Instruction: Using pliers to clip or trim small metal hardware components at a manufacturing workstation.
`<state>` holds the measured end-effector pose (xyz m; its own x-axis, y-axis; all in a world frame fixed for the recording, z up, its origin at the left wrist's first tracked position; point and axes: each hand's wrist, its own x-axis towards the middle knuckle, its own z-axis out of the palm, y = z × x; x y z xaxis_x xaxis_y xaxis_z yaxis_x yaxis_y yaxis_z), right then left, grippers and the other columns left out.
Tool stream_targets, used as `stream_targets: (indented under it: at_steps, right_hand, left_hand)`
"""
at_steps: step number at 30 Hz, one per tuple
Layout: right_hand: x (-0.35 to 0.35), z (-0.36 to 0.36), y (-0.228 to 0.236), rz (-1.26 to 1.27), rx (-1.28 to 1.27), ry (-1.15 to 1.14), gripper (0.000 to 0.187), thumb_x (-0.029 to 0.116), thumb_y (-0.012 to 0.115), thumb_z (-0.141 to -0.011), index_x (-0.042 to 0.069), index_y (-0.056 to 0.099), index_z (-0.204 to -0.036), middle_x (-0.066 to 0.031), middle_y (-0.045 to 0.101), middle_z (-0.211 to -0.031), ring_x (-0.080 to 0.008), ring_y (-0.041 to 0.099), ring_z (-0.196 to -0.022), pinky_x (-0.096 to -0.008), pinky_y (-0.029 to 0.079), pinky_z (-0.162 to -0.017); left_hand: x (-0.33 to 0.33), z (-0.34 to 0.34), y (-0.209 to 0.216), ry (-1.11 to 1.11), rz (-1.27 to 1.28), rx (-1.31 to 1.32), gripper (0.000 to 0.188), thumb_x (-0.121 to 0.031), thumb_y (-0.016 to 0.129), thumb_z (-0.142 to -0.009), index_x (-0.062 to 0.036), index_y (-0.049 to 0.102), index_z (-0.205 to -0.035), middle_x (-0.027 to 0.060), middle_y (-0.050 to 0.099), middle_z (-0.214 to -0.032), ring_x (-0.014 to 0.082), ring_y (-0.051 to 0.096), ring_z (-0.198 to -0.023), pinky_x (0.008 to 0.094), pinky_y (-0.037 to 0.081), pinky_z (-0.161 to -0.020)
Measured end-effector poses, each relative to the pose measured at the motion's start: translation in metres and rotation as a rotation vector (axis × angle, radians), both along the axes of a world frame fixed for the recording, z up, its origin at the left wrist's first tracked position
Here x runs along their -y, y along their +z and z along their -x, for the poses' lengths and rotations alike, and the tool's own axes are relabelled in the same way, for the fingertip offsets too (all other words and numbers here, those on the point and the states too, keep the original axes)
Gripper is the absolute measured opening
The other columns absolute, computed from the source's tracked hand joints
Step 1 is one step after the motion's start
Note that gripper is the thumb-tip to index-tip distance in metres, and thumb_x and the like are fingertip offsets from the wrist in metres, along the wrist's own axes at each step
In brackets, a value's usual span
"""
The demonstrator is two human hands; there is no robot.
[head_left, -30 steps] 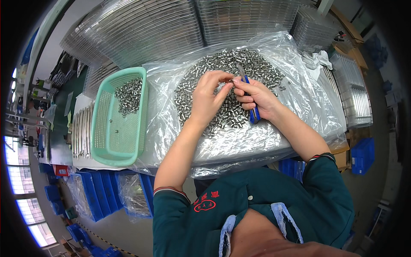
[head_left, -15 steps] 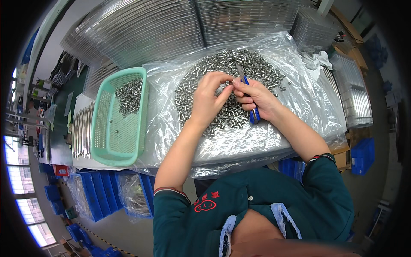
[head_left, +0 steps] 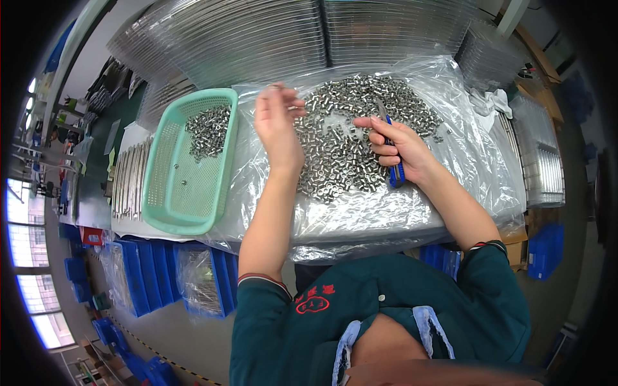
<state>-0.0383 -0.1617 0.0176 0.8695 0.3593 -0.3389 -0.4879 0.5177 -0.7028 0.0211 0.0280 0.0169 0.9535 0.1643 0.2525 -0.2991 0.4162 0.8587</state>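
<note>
A blue utility knife (head_left: 396,175) is gripped in my right hand (head_left: 407,149), its grey blade pointing away from me and the index finger stretched out to the left. Below that hand spreads a wide heap of small shiny metal sleeves (head_left: 347,164) on clear plastic sheeting. My left hand (head_left: 277,125) is raised at the heap's left edge, between it and a pale green basket (head_left: 154,193). Its fingers look bent but are smeared by motion, so whether anything is in them is hidden. More metal sleeves (head_left: 207,132) lie piled in the basket's far right part.
Stacks of clear plastic trays (head_left: 257,45) line the table's back. Metal rods (head_left: 131,180) lie left of the basket. A white cloth (head_left: 489,103) and more clear trays (head_left: 539,154) are at the right. Blue bins (head_left: 151,273) stand below the front edge.
My left hand has moved away from my right, leftward toward the basket. The right hand keeps hold of the utility knife. The whole view has shifted slightly.
</note>
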Motion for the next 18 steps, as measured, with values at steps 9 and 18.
stream_targets:
  at_steps: [9, 18]
  right_hand:
    - [-0.002, -0.002, -0.002, -0.049, -0.015, -0.034, 0.031, 0.025, 0.044, -0.093, 0.000, 0.048, -0.111, 0.0056, 0.040, -0.064, 0.0015, 0.031, -0.044, -0.0122, 0.025, -0.034]
    - [-0.001, 0.000, 0.001, -0.048, 0.000, -0.097, 0.025, 0.025, 0.045, -0.092, 0.002, 0.050, -0.103, 0.0058, 0.040, -0.062, 0.0012, 0.031, -0.044, -0.0126, 0.026, -0.035]
  left_hand:
    - [-0.016, -0.004, 0.004, -0.151, -0.013, -0.113, 0.040, -0.039, 0.044, -0.090, -0.0021, 0.053, -0.105, 0.0027, 0.055, -0.087, 0.0092, 0.050, -0.077, 0.0221, 0.042, -0.063]
    - [-0.007, -0.002, -0.028, 0.099, -1.460, 0.379, 0.008, -0.014, 0.065, -0.072, -0.0124, 0.066, -0.080, 0.0023, 0.058, -0.099, 0.0238, 0.048, -0.100, 0.0391, 0.035, -0.086]
